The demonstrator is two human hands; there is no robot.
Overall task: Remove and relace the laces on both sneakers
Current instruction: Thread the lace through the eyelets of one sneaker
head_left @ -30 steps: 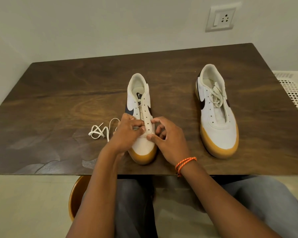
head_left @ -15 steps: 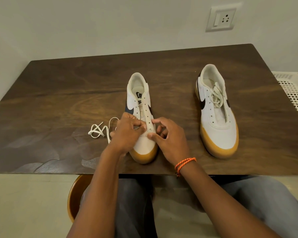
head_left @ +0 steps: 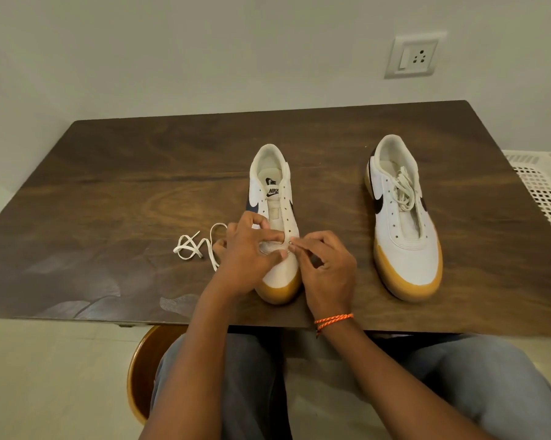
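A white sneaker with a tan toe (head_left: 272, 198) stands mid-table, its eyelets bare of lace. My left hand (head_left: 248, 258) grips its forefoot, thumb and fingers curled over the lowest eyelets. My right hand (head_left: 325, 268) pinches a lace tip at the lowest right eyelet. A loose white lace (head_left: 198, 246) lies tangled on the table to the left and runs under my left hand. The second sneaker (head_left: 401, 217) stands to the right, its lace bunched loosely inside the opening, lower eyelets bare.
The dark wooden table (head_left: 109, 192) ends just before my knees. A white plastic basket (head_left: 541, 192) sits beyond the table's right edge. A wall socket (head_left: 414, 55) is behind. A round wooden stool (head_left: 140, 373) shows below.
My right fingers have closed in on the lowest right eyelet, pinching the lace tip there. My left thumb has shifted across the toe end of the tongue.
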